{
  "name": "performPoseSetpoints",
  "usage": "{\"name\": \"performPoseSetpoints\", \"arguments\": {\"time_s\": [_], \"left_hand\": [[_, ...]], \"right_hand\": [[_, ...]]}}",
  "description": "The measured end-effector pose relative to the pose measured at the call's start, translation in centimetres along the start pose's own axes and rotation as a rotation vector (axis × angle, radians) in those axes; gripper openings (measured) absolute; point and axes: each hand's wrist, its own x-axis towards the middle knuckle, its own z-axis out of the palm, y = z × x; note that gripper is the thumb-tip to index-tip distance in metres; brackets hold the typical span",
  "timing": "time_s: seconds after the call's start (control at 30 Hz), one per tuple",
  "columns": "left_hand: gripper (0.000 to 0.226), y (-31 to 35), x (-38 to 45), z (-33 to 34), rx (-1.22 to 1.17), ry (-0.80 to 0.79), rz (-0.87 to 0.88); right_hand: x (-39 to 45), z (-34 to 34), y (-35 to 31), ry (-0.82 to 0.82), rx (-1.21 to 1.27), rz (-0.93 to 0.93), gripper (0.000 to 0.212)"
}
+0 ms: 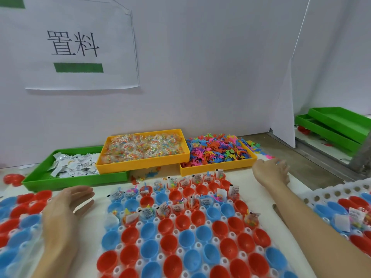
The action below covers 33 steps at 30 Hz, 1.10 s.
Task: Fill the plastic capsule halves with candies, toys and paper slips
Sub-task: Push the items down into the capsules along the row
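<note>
We had red and blue plastic capsule halves (pixel 181 235) sitting open side up in a white holed plastic holder tray (pixel 259 227), and the far rows were already stuffed with slips, candy and toys while the near rows sat bare. Behind them, folded white printed paper slips (pixel 75 164) lay heaped in a green plastic tray (pixel 66 180). Clear-wrapped multicoloured candies (pixel 143 146) filled a yellow plastic tray (pixel 140 164), propped over the green one's right end. Small bright figure-shaped plastic toys (pixel 217 150) overflowed a second yellow tray (pixel 216 168) at the right.
</note>
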Motion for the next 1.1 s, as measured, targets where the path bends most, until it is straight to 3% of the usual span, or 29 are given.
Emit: {"name": "performPoseSetpoints", "arguments": {"time_s": [0.17, 0.27, 0.4, 0.47, 0.53, 0.67, 0.77, 0.87, 1.0, 1.1], "left_hand": [[0.035, 0.7, -0.3, 0.4, -0.01, 0.018, -0.005], [0.035, 0.7, -0.3, 0.5, 0.003, 0.015, -0.011], [0.035, 0.9, -0.4, 0.5, 0.023, 0.019, -0.011], [0.036, 0.9, -0.4, 0.5, 0.034, 0.017, -0.013], [0.036, 0.9, -0.4, 0.6, 0.051, 0.012, -0.014], [0.035, 0.9, -0.4, 0.6, 0.076, 0.01, -0.003], [0.033, 0.9, -0.4, 0.6, 0.089, 0.004, 0.005], [0.031, 0.8, -0.5, 0.7, 0.115, -0.012, 0.027], [0.032, 0.8, -1.0, 1.3, 0.147, -0.09, 0.061], [0.035, 0.7, -1.0, 1.6, 0.168, -0.119, 0.066]], "right_hand": [[0.6, -0.3, 0.2, -0.054, -0.11, 0.018, 0.054], [-0.3, -0.5, 0.4, 0.0, -0.219, -0.078, 0.029], [-1.5, -0.6, 0.9, 0.127, -0.261, -0.236, 0.024], [-2.0, -0.6, 1.3, 0.107, -0.284, -0.271, 0.026], [-2.2, -0.4, 1.8, 0.054, -0.33, -0.287, 0.009], [-2.8, -0.2, 2.1, 0.085, -0.241, -0.315, 0.012], [-3.3, -0.1, 2.4, 0.095, -0.204, -0.359, 0.029], [-3.5, -0.4, 2.6, 0.079, -0.116, -0.428, 0.033], [-4.7, -1.5, 2.3, 0.002, 0.118, -0.572, 0.021], [-6.2, -2.5, 1.8, -0.129, 0.261, -0.691, 0.024]]}}
